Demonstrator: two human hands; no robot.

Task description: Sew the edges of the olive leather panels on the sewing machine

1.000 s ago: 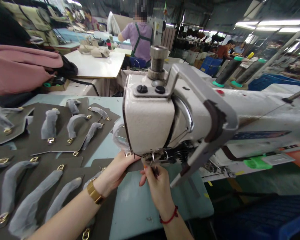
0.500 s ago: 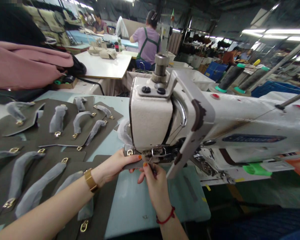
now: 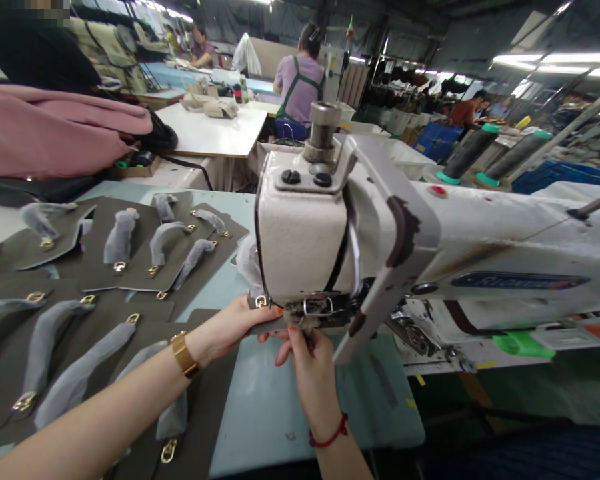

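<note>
gripping dark leather panel (image 3: 260,325) under head of sewing machine (image 3: 305,233): left hand (image 3: 233,327) is clamping panel edge beside gold buckle (image 3: 261,301). right hand (image 3: 307,363) is pinching panel with fingers closed just below needle area. more panels with wrapped handles (image 3: 105,267) are lying on bench (image 3: 275,400) at left.

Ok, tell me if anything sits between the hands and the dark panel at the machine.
Nothing visible does. The left hand already grips the dark panel at its edge, and the right hand pinches it under the sewing machine head, whose body hides the needle area.
</note>
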